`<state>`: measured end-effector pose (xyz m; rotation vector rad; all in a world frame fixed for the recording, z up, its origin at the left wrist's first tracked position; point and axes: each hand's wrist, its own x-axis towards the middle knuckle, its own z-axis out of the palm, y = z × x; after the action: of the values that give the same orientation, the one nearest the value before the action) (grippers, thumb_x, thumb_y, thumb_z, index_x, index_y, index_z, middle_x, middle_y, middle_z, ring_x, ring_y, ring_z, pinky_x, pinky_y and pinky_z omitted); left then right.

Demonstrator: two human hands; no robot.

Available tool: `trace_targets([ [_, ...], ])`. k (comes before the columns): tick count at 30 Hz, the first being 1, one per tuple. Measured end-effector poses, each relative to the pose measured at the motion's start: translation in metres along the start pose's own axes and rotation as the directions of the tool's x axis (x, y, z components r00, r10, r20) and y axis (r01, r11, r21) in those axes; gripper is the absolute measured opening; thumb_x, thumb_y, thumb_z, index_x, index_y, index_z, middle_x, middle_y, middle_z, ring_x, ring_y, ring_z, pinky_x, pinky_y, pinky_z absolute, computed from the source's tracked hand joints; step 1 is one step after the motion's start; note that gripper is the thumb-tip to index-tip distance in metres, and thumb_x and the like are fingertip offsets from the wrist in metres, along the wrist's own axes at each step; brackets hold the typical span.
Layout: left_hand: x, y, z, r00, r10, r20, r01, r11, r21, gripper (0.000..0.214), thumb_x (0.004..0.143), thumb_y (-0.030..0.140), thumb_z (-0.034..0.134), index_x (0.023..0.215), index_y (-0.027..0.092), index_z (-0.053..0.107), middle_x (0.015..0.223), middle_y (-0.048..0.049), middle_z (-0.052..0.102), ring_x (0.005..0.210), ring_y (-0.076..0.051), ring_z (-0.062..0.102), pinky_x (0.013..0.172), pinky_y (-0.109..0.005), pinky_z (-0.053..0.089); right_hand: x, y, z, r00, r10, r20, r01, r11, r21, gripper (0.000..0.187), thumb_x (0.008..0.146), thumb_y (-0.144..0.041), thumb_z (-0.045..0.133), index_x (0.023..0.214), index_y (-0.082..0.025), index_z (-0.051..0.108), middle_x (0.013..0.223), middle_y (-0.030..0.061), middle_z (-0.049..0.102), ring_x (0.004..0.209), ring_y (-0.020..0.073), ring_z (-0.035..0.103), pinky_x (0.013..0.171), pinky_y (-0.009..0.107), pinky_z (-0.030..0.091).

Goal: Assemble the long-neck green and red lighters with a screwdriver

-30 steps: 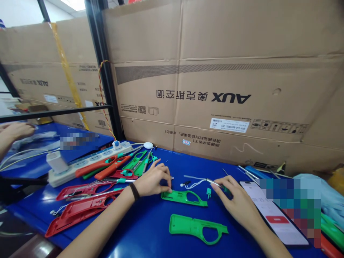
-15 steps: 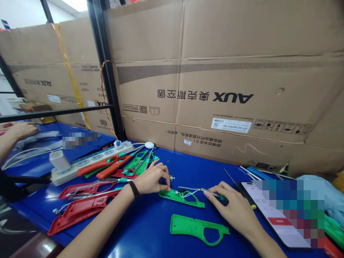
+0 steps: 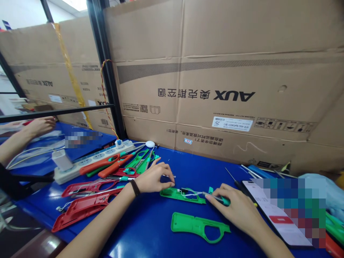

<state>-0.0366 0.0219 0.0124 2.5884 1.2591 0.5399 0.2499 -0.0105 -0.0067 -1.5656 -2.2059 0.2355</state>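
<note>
My left hand (image 3: pixel 157 177) is closed in a pinch at the left end of a green lighter shell half (image 3: pixel 168 193); what its fingertips hold, if anything, is too small to make out. My right hand (image 3: pixel 231 199) grips a slim metal lighter tube (image 3: pixel 213 196) with a green piece at its end, by the shell's right end. White wires (image 3: pixel 192 194) run from the tube to a small black part (image 3: pixel 185 190) over the shell. A second green shell half (image 3: pixel 188 223), with a finger loop, lies nearer to me on the blue table (image 3: pixel 150 229).
Red shell halves (image 3: pixel 83 211) with wires lie at left, near orange lighters (image 3: pixel 115 167) and a white power strip (image 3: pixel 94 157). At right are a phone (image 3: pixel 279 215) and a screwdriver (image 3: pixel 232 177). Cardboard (image 3: pixel 215 64) stands behind. Another person's hand (image 3: pixel 40 127) is at far left.
My left hand has moved slightly right. The thin rod that pointed left from my right hand no longer shows there, and a small green piece now shows beside that hand.
</note>
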Motion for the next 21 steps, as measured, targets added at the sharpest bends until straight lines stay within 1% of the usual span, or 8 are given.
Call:
trace_targets([
  [4, 0.003, 0.004, 0.007, 0.998, 0.059, 0.002, -0.059, 0.997, -0.053, 0.010, 0.079, 0.035, 0.068, 0.084, 0.026, 0.069, 0.088, 0.0033, 0.066, 0.092, -0.015, 0.060, 0.110, -0.049, 0.002, -0.001, -0.001, 0.000, 1.000, 0.015, -0.013, -0.015, 1.000, 0.010, 0.036, 0.083, -0.056, 0.047, 0.069, -0.031, 0.070, 0.086, 0.0022, 0.070, 0.096, 0.0290, 0.063, 0.066, 0.031, 0.044],
  [5, 0.003, 0.005, 0.010, 0.997, 0.071, 0.011, -0.070, 0.995, -0.065, 0.012, 0.079, 0.036, 0.068, 0.084, 0.026, 0.069, 0.086, 0.0035, 0.066, 0.090, -0.015, 0.060, 0.110, -0.049, 0.003, -0.001, -0.001, 0.000, 1.000, 0.011, 0.007, -0.011, 1.000, 0.012, 0.035, 0.083, -0.055, 0.048, 0.069, -0.032, 0.070, 0.085, 0.0019, 0.070, 0.095, 0.0285, 0.063, 0.067, 0.031, 0.044],
  [7, 0.004, 0.006, 0.014, 0.996, 0.083, 0.026, -0.080, 0.993, -0.083, 0.014, 0.080, 0.038, 0.067, 0.085, 0.025, 0.069, 0.082, 0.0042, 0.066, 0.085, -0.014, 0.061, 0.111, -0.048, 0.004, 0.000, -0.001, -0.001, 0.998, -0.002, 0.055, 0.001, 1.000, 0.013, 0.035, 0.084, -0.054, 0.047, 0.070, -0.031, 0.069, 0.081, 0.0009, 0.068, 0.083, 0.0249, 0.065, 0.063, 0.030, 0.043],
  [9, 0.004, 0.007, 0.017, 0.996, 0.082, 0.032, -0.079, 0.992, -0.097, 0.015, 0.081, 0.038, 0.066, 0.085, 0.025, 0.069, 0.078, 0.0049, 0.066, 0.079, -0.013, 0.062, 0.111, -0.049, 0.004, 0.000, -0.001, -0.002, 0.997, -0.016, 0.077, 0.015, 1.000, 0.017, 0.034, 0.084, -0.052, 0.048, 0.070, -0.031, 0.069, 0.078, 0.0000, 0.067, 0.071, 0.0210, 0.064, 0.059, 0.028, 0.042],
  [12, 0.004, 0.008, 0.017, 0.996, 0.081, 0.026, -0.077, 0.989, -0.125, 0.014, 0.080, 0.038, 0.067, 0.085, 0.025, 0.069, 0.077, 0.0052, 0.065, 0.076, -0.012, 0.062, 0.111, -0.050, 0.004, 0.000, -0.002, -0.004, 0.998, -0.041, 0.054, 0.039, 0.999, 0.035, 0.032, 0.086, -0.050, 0.048, 0.072, -0.030, 0.069, 0.076, 0.0002, 0.066, 0.070, 0.0200, 0.063, 0.061, 0.028, 0.041],
  [14, 0.005, 0.009, 0.016, 0.996, 0.090, 0.024, -0.085, 0.987, -0.136, 0.012, 0.080, 0.036, 0.067, 0.085, 0.025, 0.069, 0.079, 0.0048, 0.066, 0.076, -0.012, 0.063, 0.111, -0.050, 0.004, 0.000, -0.004, -0.005, 0.997, -0.050, 0.061, 0.047, 0.998, 0.044, 0.033, 0.087, -0.049, 0.046, 0.073, -0.030, 0.069, 0.075, 0.0007, 0.065, 0.069, 0.0198, 0.063, 0.061, 0.028, 0.041],
  [17, 0.005, 0.010, 0.013, 0.994, 0.109, 0.023, -0.105, 0.987, -0.125, 0.007, 0.082, 0.030, 0.065, 0.084, 0.025, 0.069, 0.081, 0.0044, 0.069, 0.079, -0.012, 0.063, 0.111, -0.050, 0.004, -0.001, -0.005, -0.006, 0.996, -0.052, 0.077, 0.047, 0.997, 0.056, 0.034, 0.087, -0.049, 0.046, 0.074, -0.029, 0.069, 0.075, 0.0011, 0.064, 0.068, 0.0195, 0.063, 0.059, 0.027, 0.040],
  [21, 0.005, 0.009, 0.012, 0.995, 0.101, 0.006, -0.099, 0.989, -0.108, 0.008, 0.084, 0.027, 0.060, 0.084, 0.025, 0.068, 0.083, 0.0047, 0.070, 0.084, -0.013, 0.063, 0.111, -0.048, 0.006, -0.001, -0.004, -0.004, 0.996, -0.053, 0.070, 0.049, 0.997, 0.056, 0.031, 0.087, -0.048, 0.047, 0.074, -0.030, 0.069, 0.076, 0.0002, 0.065, 0.070, 0.0192, 0.063, 0.060, 0.026, 0.040],
])
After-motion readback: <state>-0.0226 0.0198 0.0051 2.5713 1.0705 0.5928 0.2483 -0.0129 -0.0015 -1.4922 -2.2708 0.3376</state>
